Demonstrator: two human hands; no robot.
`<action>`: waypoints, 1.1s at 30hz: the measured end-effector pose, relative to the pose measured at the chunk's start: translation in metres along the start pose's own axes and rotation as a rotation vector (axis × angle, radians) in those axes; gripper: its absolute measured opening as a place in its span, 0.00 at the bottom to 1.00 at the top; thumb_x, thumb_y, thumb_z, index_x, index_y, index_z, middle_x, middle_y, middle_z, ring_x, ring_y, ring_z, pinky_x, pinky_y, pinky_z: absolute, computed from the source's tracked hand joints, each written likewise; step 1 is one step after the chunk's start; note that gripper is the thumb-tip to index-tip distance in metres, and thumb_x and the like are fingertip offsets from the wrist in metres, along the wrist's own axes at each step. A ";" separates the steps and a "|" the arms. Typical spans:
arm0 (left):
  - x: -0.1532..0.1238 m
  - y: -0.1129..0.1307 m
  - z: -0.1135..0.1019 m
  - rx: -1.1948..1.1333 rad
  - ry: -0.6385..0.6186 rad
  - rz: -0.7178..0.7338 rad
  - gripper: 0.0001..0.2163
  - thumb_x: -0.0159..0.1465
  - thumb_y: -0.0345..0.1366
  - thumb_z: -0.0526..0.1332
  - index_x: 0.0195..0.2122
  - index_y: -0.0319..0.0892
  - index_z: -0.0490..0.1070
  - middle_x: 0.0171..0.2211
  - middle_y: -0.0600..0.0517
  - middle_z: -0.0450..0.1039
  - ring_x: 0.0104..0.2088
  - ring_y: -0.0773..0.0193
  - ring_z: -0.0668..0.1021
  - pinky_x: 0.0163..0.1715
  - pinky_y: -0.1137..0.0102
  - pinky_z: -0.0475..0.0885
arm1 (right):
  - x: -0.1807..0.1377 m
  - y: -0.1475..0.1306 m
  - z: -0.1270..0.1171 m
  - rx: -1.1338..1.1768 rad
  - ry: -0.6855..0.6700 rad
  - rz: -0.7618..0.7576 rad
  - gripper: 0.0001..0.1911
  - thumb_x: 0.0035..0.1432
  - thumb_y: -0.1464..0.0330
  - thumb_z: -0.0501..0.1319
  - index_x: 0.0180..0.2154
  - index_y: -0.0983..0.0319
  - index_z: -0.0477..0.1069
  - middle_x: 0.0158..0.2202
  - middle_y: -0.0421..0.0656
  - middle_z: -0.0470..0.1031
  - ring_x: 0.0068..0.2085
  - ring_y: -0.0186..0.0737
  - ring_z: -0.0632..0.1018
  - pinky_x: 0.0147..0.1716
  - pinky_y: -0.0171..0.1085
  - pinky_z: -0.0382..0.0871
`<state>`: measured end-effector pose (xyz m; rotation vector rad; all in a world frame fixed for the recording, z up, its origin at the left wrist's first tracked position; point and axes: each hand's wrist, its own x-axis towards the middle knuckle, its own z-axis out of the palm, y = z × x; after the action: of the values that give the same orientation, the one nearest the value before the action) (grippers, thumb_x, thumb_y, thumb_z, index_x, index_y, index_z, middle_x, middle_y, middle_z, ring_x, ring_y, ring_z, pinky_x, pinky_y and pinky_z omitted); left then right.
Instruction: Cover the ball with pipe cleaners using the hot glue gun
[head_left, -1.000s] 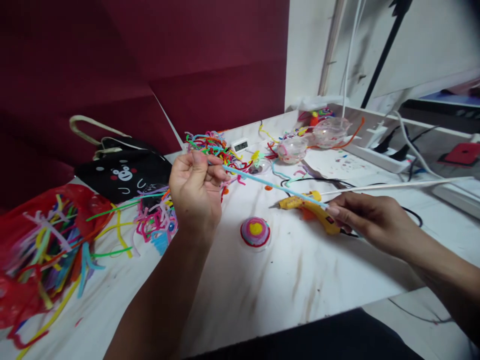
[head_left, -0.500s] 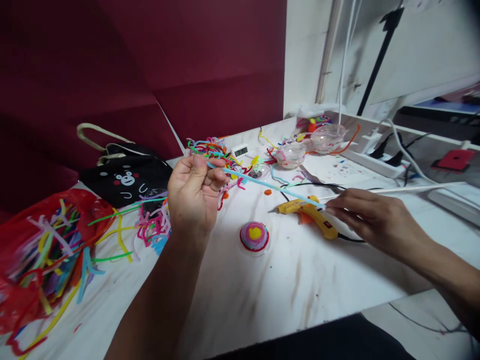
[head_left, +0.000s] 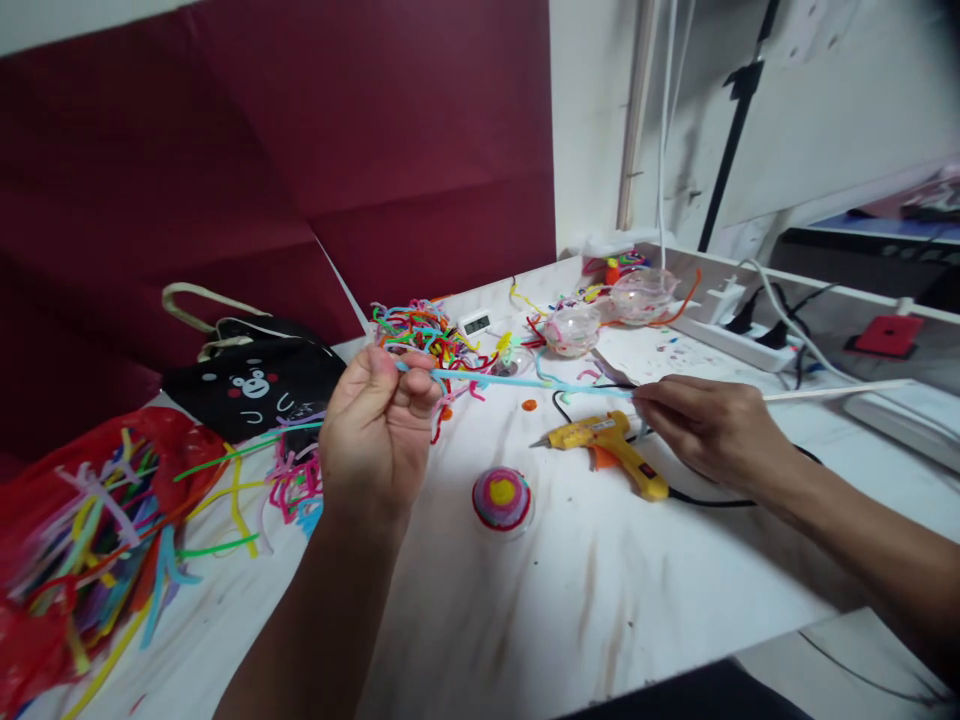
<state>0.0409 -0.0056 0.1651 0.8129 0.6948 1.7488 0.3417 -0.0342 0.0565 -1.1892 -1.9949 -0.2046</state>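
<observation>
Light-blue and fuzzy, the pipe cleaner (head_left: 525, 383) stretches almost level above the white table (head_left: 600, 580), held at both ends. The left hand (head_left: 375, 430) is raised with its fingers curled shut around the left end, thumb pressed against the forefinger. The right hand (head_left: 705, 425) pinches the other end between thumb and fingertips, together with a thin white stick (head_left: 832, 390) that runs on to the right past the hand. Just below the stretched pipe cleaner a yellow glue gun (head_left: 600, 440) lies on its side on the table, nozzle pointing left, with a black cord (head_left: 712, 500) trailing under the right wrist. Near it, closer to the person, sits a small round disc (head_left: 502, 498) coiled in pink, purple and yellow. Behind the left hand is a tangled heap of coloured pipe cleaners (head_left: 420, 330), and a small digital clock (head_left: 475, 323) stands just beside it. Two clear plastic bowls (head_left: 574, 328) sit further back. To the far left a red plastic bag (head_left: 97, 530) spills more coloured pieces, and a black tote bag with a bear face (head_left: 251, 378) lies behind it against the dark red wall (head_left: 300, 150). A white power strip (head_left: 739, 335) rests at the right rear.
</observation>
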 end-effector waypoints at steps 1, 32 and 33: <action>-0.001 0.000 -0.001 0.008 -0.048 0.014 0.23 0.79 0.20 0.49 0.27 0.39 0.70 0.21 0.52 0.81 0.18 0.74 0.81 0.24 0.84 0.78 | 0.000 0.002 -0.001 0.063 -0.036 0.055 0.13 0.71 0.70 0.59 0.36 0.59 0.82 0.32 0.47 0.88 0.28 0.42 0.84 0.29 0.37 0.76; -0.012 -0.029 -0.049 0.671 -0.505 -0.038 0.23 0.62 0.54 0.76 0.50 0.47 0.74 0.52 0.46 0.84 0.38 0.59 0.87 0.30 0.69 0.84 | 0.038 -0.065 -0.050 0.685 -0.227 0.397 0.30 0.67 0.40 0.67 0.24 0.55 0.74 0.17 0.34 0.64 0.18 0.33 0.64 0.17 0.35 0.57; -0.012 -0.033 -0.061 0.835 -0.533 -0.052 0.25 0.60 0.54 0.76 0.52 0.45 0.76 0.53 0.43 0.84 0.43 0.56 0.87 0.36 0.66 0.85 | 0.038 -0.061 -0.049 0.751 -0.307 0.459 0.30 0.64 0.39 0.69 0.24 0.56 0.74 0.16 0.33 0.62 0.17 0.31 0.61 0.16 0.35 0.54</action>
<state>0.0137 -0.0119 0.1003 1.7231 1.0631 1.0698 0.3101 -0.0663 0.1307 -1.1565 -1.7175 0.9242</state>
